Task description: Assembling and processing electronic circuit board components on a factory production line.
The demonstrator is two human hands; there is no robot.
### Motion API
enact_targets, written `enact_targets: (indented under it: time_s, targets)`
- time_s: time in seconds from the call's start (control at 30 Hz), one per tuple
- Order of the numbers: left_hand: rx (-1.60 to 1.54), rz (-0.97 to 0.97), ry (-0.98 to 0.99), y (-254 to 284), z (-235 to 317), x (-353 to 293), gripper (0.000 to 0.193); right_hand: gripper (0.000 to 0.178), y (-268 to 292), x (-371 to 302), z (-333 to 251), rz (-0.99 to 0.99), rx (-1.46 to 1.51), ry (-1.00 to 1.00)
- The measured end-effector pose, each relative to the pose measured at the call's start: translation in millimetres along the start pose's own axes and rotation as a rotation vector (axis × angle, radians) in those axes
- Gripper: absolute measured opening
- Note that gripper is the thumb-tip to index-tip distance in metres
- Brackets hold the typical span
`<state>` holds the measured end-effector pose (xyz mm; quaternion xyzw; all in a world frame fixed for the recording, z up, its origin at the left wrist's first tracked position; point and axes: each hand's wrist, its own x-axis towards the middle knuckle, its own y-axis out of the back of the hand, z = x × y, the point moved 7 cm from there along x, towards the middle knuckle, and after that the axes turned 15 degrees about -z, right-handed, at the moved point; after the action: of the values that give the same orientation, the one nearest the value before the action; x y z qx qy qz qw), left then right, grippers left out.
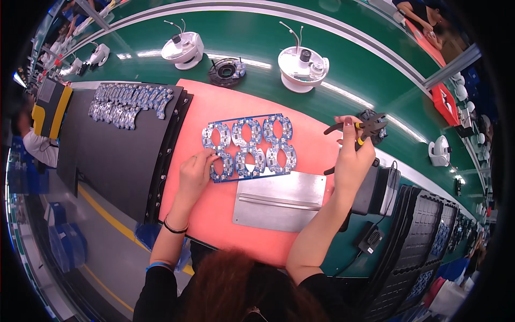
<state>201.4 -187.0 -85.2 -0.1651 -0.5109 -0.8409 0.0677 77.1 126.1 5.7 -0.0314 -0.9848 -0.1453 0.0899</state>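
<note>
A panel of blue circuit boards [254, 160], joined by thin rails into ring-like shapes, lies on the pink mat [188, 107]. My left hand [196, 170] pinches the panel's left edge, thumb and forefinger together. Up and to the right of the panel, my right hand [354, 153] is closed round a pair of cutting pliers [371, 127]. Their metal jaws point away to the right, and the dark handles with yellow bands stick out on the left of my fingers. Below the panel sits a flat metal plate [276, 206] with a raised ridge, its upper edge close to the boards.
Separated boards [129, 102] lie in rows on a black tray stack [123, 161] at left. White device housings [302, 68] stand on the green conveyor [247, 48] beyond the mat. Black trays [413, 236] and a power adapter [370, 239] are at right. Another person [424, 19] sits at far right.
</note>
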Motion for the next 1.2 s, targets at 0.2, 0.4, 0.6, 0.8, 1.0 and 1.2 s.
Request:
enact_targets:
  time_s: [0.2, 0.4, 0.6, 0.8, 1.0, 1.2]
  targets:
    - [0.099, 0.016, -0.045, 4.3, 6.5, -1.5, 0.015, 0.027, 0.0, 1.3, -0.8, -0.007, 0.032, -0.035]
    - [-0.16, -0.124, 0.138, 2.7, -14.8, 3.9, 0.009, 0.029, -9.6, 3.1, 1.1, -0.024, 0.009, -0.012]
    - [-0.602, -0.151, 0.27, -8.8, -37.0, 4.4, 0.013, 0.029, -8.6, 2.7, -3.1, -0.039, 0.01, -0.042]
    - [-1.436, -0.129, 0.517, -9.9, -49.0, -2.3, 0.021, 0.029, -6.3, 3.2, -0.9, -0.016, 0.012, -0.021]
    - [-1.961, 0.144, 0.536, -8.0, -60.3, 10.9, 0.018, 0.029, -18.9, 3.6, -3.7, -0.058, 0.02, -0.032]
    - [-1.109, -0.007, 0.569, -2.8, -71.6, 33.1, 0.017, 0.029, -18.4, 3.5, -6.2, -0.065, -0.005, -0.033]
